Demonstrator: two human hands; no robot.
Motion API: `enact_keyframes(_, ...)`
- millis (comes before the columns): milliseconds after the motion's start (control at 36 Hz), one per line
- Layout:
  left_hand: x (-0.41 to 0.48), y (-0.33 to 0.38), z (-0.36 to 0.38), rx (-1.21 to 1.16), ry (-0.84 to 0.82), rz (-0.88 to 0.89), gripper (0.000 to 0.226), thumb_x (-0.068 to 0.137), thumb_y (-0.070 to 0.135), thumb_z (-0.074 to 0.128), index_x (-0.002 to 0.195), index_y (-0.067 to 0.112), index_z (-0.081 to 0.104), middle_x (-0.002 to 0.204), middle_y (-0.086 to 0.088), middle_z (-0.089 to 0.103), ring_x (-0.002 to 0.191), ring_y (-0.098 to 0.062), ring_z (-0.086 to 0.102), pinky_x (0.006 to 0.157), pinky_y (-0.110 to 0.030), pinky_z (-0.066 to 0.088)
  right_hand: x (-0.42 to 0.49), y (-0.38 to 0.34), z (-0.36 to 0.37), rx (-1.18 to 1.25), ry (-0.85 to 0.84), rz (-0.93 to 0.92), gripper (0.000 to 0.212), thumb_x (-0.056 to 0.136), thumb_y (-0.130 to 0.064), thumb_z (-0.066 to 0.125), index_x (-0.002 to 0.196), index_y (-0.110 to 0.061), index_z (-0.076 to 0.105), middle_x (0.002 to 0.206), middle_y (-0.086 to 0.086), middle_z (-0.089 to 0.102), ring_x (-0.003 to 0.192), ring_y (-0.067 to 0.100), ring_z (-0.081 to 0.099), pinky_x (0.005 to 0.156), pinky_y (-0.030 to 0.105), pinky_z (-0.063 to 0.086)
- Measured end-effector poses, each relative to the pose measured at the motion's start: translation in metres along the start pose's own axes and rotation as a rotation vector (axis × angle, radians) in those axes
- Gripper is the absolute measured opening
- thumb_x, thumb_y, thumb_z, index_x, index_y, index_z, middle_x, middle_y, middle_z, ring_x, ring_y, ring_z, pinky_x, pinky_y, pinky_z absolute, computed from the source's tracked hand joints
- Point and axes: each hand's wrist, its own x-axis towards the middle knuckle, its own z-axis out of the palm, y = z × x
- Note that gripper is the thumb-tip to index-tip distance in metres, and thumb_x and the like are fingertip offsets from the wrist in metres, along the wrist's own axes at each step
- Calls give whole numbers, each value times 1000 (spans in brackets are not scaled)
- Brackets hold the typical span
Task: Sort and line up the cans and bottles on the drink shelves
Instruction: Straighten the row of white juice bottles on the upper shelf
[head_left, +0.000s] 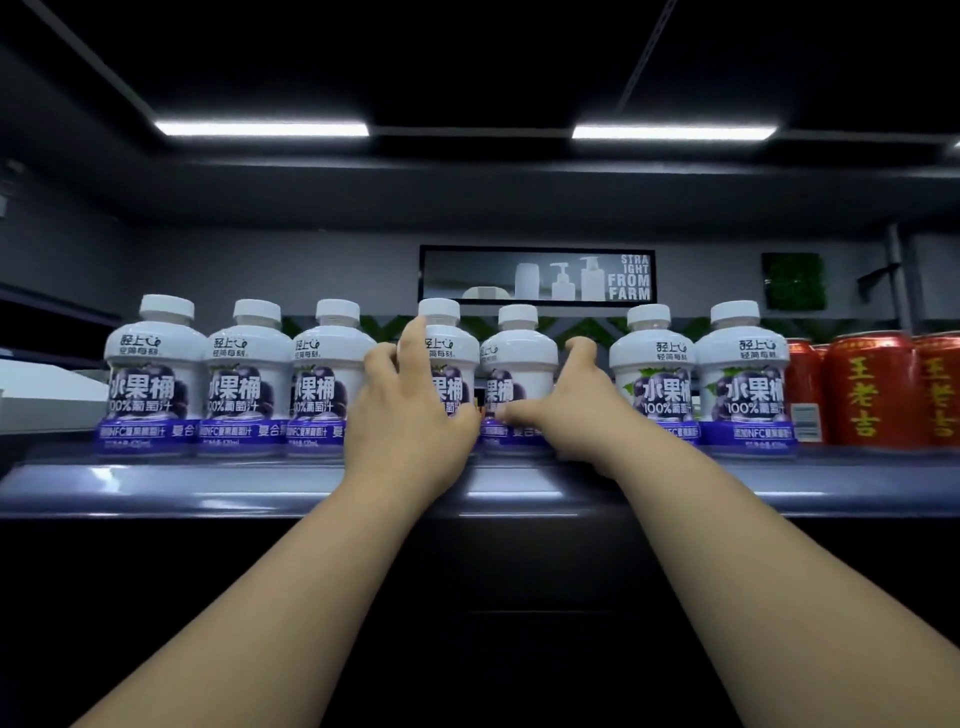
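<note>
Several white grape-juice bottles with purple labels stand in a row along the front of the top shelf. My left hand grips the fourth bottle from the left, fingers curled round its left side. My right hand holds the fifth bottle, which stands slightly further back; the thumb lies across its label and the fingers wrap its right side. Red cans with yellow characters stand at the right end of the row.
Three bottles stand left of my hands and two bottles to the right, with a gap beside my right hand. A dark panel lies below the shelf edge. A framed poster hangs on the far wall.
</note>
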Motion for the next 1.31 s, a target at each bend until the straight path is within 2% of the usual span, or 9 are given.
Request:
enact_keyframes(83, 0, -1, -1, -9, 0, -5, 91, 81, 41, 67, 153, 30, 12, 147, -9, 30, 121, -34, 49, 96, -44, 43, -3, 6, -4, 99, -4, -28, 109, 71, -44, 83, 150, -31, 10, 129, 3, 52, 103, 24, 57, 90, 46, 53)
enact_keyframes(222, -1, -2, -2, -21, 10, 11, 90, 82, 40, 69, 153, 31, 16, 145, -8, 31, 121, -33, 49, 97, -42, 42, -10, 4, -1, -43, -2, -130, 130, 67, -61, 84, 155, -36, -8, 156, 7, 37, 132, 30, 47, 101, 43, 43)
enact_keyframes(389, -5, -5, -4, -17, 35, 28, 82, 86, 41, 68, 152, 33, 19, 145, -5, 31, 117, -31, 52, 87, -39, 42, -13, 7, -5, 2, -25, -183, 115, 77, -39, 76, 154, -43, -9, 130, -1, 54, 101, 18, 59, 80, 37, 48)
enact_keyframes(528, -7, -6, -6, 7, 86, 23, 81, 84, 37, 68, 150, 30, 23, 142, -8, 33, 117, -35, 52, 95, -44, 45, -18, 7, 1, -112, 47, -206, 120, 70, -62, 76, 155, -39, -5, 141, -4, 54, 120, 23, 55, 90, 39, 46)
enact_keyframes(667, -9, -5, -4, 24, 112, 16, 80, 83, 34, 67, 150, 28, 23, 143, -9, 33, 122, -34, 46, 100, -45, 41, -22, 9, 0, -117, 63, -280, 117, 76, -57, 76, 156, -36, -7, 112, -10, 56, 97, 16, 53, 78, 33, 42)
enact_keyframes(778, -15, -7, -4, 66, 171, 45, 74, 81, 26, 64, 148, 24, 31, 144, -11, 35, 128, -33, 35, 106, -46, 32, -21, 9, 4, -131, 70, -270, 110, 74, -60, 73, 154, -39, 1, 126, -6, 62, 109, 21, 58, 86, 39, 50)
enact_keyframes(944, -17, -10, -7, 16, 112, 24, 77, 82, 28, 63, 148, 26, 25, 144, -6, 32, 126, -30, 37, 102, -44, 35, -23, 3, 11, -183, 110, -256, 107, 72, -62, 70, 153, -36, 6, 127, 0, 62, 112, 25, 58, 84, 40, 50)
enact_keyframes(1139, -18, -10, -5, -22, 90, 34, 73, 83, 15, 55, 149, 24, 25, 149, -13, 27, 125, -35, 36, 100, -46, 36, -28, 0, 12, -214, 104, -252, 111, 77, -63, 70, 157, -38, -2, 139, 2, 58, 126, 25, 54, 93, 43, 50)
enact_keyframes(1306, -19, -11, -7, -63, 84, 46, 74, 80, 14, 55, 147, 24, 27, 150, -14, 27, 125, -36, 35, 102, -47, 34, -29, 0, 12, -202, 121, -259, 112, 70, -72, 68, 154, -44, -1, 129, -4, 66, 113, 23, 63, 92, 47, 53)
